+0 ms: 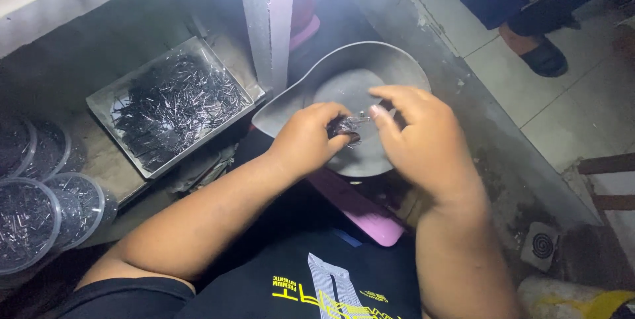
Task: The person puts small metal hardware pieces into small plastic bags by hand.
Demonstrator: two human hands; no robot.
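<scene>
While my left hand (pixel 311 140) is closed in a loose fist around a small bunch of dark metal pins (pixel 345 125), the step in hand appears, on my judgement, to be the picking or sorting of single pins out of that bunch. The bunch sits at my left fingertips, above the grey metal pan (pixel 344 61) on my lap, and a few bright tips stick out toward the other hand.

My right hand (pixel 423 140) is partly open: thumb and forefinger are drawn narrow and meet the protruding tips, while the remaining fingers stay spread and slack. I cannot tell whether a pin is already pinched free or only touched.

The pan under both hands shows a bare floor, with no pins that I can make out on it.

To my left, a shallow rectangular tray (pixel 99 102) holds a dense heap of the same dark pins, and round clear tubs (pixel 26 226) beside it are filled likewise. A pink board (pixel 360 210) lies under the pan.

As I judge it, the next move calls for a fine pinch on one pin only, a straight pull, and a firm left-hand hold so the bunch does not spill.
</scene>
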